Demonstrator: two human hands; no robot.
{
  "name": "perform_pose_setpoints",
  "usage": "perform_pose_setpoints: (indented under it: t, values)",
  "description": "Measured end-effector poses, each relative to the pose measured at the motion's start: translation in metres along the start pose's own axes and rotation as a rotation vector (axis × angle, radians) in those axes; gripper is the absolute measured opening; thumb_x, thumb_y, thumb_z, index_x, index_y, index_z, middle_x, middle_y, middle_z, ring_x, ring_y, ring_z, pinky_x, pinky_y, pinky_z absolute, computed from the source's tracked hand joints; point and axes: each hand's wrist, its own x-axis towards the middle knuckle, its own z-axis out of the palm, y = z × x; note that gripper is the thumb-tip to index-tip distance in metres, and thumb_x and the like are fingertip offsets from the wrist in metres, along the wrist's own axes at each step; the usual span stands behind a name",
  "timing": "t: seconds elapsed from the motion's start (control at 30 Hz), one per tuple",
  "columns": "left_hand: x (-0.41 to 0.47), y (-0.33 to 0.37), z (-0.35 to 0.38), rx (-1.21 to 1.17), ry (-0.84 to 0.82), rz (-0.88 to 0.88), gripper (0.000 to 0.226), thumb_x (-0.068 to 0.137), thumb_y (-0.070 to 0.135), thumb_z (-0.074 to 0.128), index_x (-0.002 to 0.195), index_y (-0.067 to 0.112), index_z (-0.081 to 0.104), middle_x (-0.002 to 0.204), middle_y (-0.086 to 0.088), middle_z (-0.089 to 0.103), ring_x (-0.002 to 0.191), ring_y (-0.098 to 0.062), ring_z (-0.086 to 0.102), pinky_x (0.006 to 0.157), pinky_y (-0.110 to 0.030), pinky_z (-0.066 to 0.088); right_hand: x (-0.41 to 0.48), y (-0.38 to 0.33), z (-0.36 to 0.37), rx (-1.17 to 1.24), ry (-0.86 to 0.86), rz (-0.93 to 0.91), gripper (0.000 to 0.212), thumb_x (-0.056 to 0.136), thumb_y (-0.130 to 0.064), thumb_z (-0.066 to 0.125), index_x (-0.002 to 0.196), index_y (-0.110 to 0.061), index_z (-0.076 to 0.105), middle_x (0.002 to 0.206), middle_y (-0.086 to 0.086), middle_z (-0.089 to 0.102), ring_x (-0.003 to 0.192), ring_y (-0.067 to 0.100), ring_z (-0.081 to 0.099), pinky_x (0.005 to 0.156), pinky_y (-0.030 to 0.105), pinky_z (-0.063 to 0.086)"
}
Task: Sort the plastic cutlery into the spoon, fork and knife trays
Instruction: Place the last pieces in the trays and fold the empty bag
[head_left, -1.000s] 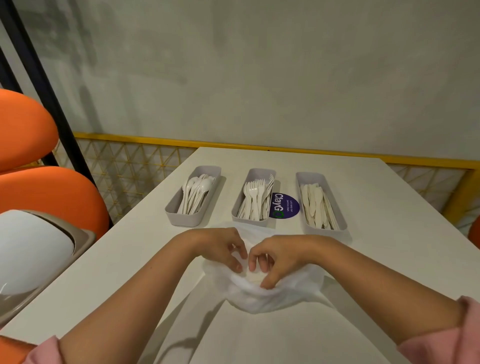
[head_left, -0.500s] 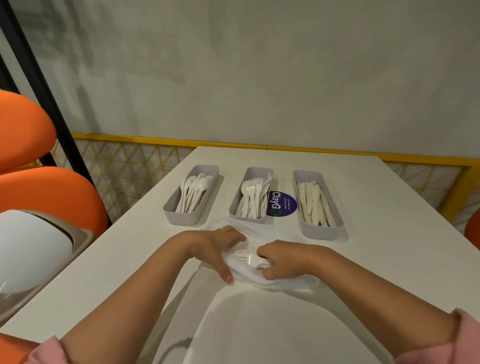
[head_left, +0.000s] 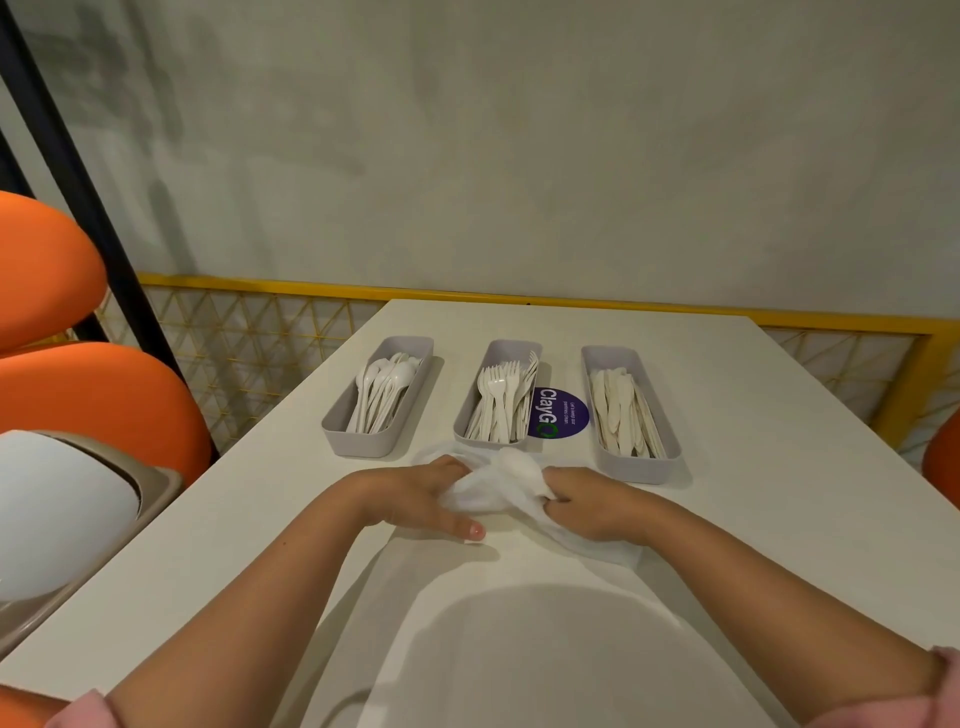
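Head view. Your left hand (head_left: 415, 499) and right hand (head_left: 587, 506): close together, both clutching the crumpled white plastic bag (head_left: 498, 480) on the white bench (head_left: 779, 467); you cannot see what is inside the bag.

Beyond, side by side: grey oblong plastic spoon tray (head_left: 358, 444) left, fork tray (head_left: 470, 410) middle with its near end masked by the bag, knife tray (head_left: 639, 467) right.

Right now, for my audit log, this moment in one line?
left hand: grips white bag; right hand: grips white bag; bag contents: hidden

Pale grey trays (head_left: 358, 441) hold white cutlery (head_left: 496, 405) on a white desk (head_left: 753, 467), with a purple sticker (head_left: 561, 413) lettered white, a white bag (head_left: 511, 480), a yellow diamond-lattice rail (head_left: 249, 353) at twelve o'clock and orange seats (head_left: 93, 400) at nine.
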Motion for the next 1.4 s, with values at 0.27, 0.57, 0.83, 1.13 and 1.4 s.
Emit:
perform_pose_setpoints:
  t: [0.27,0.57,0.83,1.13,1.4]
  values:
    - [-0.003,-0.006,0.000,-0.309,0.168,0.117,0.021,0.099,0.032,0.041,0.106,0.029,0.061,0.108,0.020,0.056,0.103,-0.001,0.052,0.095,-0.015,0.037,-0.002,0.005,-0.001,-0.110,0.049,0.053,0.010,0.099,-0.026,0.037,0.101,-0.017,0.040,0.084,0.000,0.048,0.079,0.019,0.044,0.057,0.023,0.032]
    - [-0.004,-0.009,0.001,-0.390,0.035,0.133,0.028,0.093,0.002,0.047,0.095,0.021,0.067,0.151,0.007,0.030,0.138,-0.006,0.027,0.104,-0.016,0.025,0.004,0.022,-0.006,0.449,0.061,0.135,0.017,0.093,-0.019,0.049,0.107,-0.014,0.056,0.098,0.004,0.059,0.090,0.019,0.052,0.076,0.028,0.038]
    - [-0.004,-0.002,0.001,-0.281,-0.035,0.075,0.024,0.094,0.013,0.049,0.097,0.028,0.067,0.157,0.014,0.012,0.144,-0.007,0.012,0.118,-0.026,0.012,-0.001,0.017,-0.038,1.111,0.289,-0.010,0.015,0.098,-0.005,0.042,0.094,-0.010,0.055,0.077,0.009,0.064,0.067,0.019,0.064,0.071,0.030,0.053]
    - [-0.006,0.003,-0.002,-0.303,-0.023,0.025,0.023,0.091,0.017,0.048,0.090,0.032,0.066,0.149,0.019,0.025,0.138,-0.005,0.023,0.109,-0.021,0.019,-0.009,0.004,-0.072,1.270,0.290,-0.149,0.014,0.098,-0.007,0.041,0.096,-0.007,0.056,0.076,0.009,0.064,0.065,0.017,0.066,0.061,0.025,0.058]
    - [-0.007,0.031,-0.013,-0.399,0.460,0.126,0.012,0.084,0.020,0.055,0.082,0.021,0.067,0.087,0.003,0.064,0.075,-0.008,0.056,0.063,-0.012,0.042,0.002,-0.005,-0.065,1.499,0.233,-0.183,0.017,0.097,-0.003,0.041,0.089,-0.001,0.057,0.072,0.012,0.068,0.059,0.016,0.069,0.063,0.028,0.059]
